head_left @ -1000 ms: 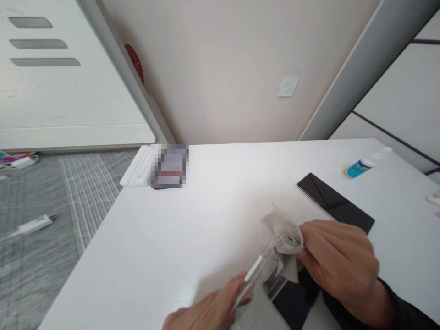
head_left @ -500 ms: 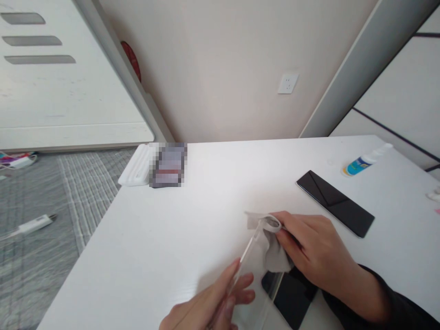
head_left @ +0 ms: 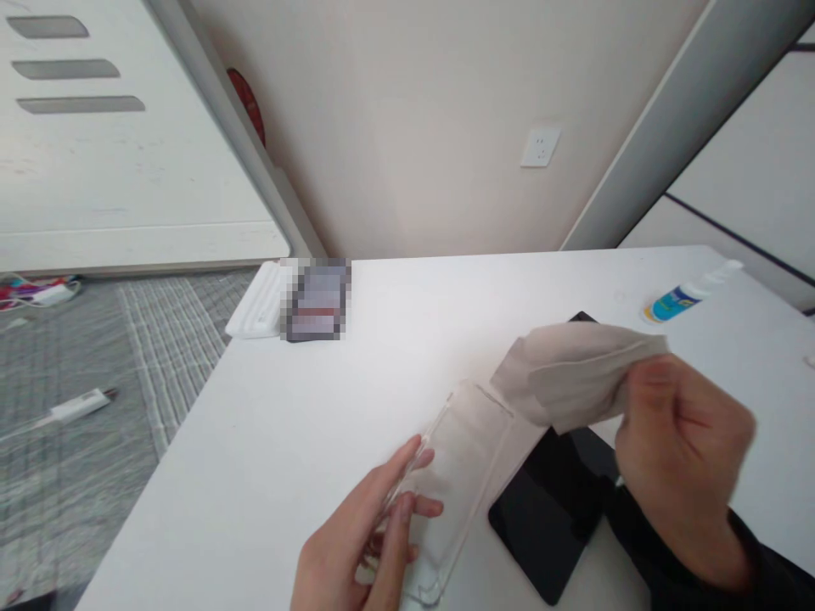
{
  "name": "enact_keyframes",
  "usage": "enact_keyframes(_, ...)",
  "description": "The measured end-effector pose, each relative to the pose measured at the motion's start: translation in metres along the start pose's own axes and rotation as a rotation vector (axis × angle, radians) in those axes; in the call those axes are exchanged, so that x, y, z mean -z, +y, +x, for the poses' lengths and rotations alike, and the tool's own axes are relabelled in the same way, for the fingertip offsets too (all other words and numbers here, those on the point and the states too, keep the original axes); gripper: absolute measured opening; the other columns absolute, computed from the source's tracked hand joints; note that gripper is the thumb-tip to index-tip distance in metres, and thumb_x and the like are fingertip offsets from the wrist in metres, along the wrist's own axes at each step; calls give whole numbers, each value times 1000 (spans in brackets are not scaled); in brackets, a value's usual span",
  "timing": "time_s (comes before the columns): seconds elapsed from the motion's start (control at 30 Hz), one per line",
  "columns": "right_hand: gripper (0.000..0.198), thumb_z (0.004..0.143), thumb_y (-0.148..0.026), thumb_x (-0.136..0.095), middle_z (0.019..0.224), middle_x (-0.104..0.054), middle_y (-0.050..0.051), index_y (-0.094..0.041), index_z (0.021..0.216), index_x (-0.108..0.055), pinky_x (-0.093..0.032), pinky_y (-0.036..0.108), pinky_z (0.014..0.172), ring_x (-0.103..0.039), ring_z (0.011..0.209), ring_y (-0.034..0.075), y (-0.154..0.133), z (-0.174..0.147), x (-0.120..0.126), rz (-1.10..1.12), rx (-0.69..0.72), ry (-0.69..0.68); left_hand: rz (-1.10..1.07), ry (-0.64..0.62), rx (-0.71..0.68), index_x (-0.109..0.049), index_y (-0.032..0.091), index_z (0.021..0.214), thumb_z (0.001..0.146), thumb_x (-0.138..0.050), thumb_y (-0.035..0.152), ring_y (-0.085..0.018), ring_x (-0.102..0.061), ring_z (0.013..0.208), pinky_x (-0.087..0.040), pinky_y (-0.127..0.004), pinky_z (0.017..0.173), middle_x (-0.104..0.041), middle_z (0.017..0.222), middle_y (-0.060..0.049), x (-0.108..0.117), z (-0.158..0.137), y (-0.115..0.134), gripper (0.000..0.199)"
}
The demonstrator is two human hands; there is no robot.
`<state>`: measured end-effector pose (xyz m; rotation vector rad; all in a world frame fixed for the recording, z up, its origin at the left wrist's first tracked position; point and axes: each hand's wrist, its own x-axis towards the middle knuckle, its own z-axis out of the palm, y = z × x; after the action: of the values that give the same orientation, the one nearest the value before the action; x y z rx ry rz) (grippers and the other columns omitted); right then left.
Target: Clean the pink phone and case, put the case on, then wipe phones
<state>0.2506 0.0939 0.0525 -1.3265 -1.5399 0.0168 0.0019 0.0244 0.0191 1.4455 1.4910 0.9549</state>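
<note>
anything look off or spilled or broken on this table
One oddity: the dark rectangular item at the far left of the table shows as coarse pixels, unlike most of the scene, hiding its details. No spill or obvious damage shows around the clear case in the left hand or the cloth in the right hand.

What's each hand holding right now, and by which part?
The left grip holds a clear phone case by its left long edge; the right grip pinches a grey cloth by its right end.
</note>
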Motion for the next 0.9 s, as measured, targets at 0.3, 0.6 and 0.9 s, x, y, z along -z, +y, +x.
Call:
enact_keyframes(0.3, 50, 106, -40, -49, 147, -55, 13, -19, 152, -43, -50, 52, 111, -53, 134, 29, -5, -18, -28, -74, 334, -744, 723, 0, -405, -24, 19, 162, 91, -68, 52, -34, -58, 131, -59, -52, 101, -54, 148, -19, 2, -1, -31, 90)
enact_keyframes(0.6, 68, 104, -64, -41, 153, -55, 6, -14, 149, -53, -39, 47, 123, -49, 144, 26, -15, -35, -34, 14, 549, -1142, 783, 51, -444, -14, 10, 163, 92, -66, 42, -32, -61, 115, -60, -47, 93, -61, 138, -20, -10, -2, -35, 94)
enact_keyframes(0.9, 49, 108, -42, -46, 153, -55, 4, -13, 147, -55, -39, 38, 120, -53, 140, 22, -11, -47, -34, -92, 750, -1013, 718, 19, -386, -9, 14, 164, 73, -81, 25, -31, -62, 111, -62, -45, 90, -63, 137, -16, -8, -2, -29, 117)
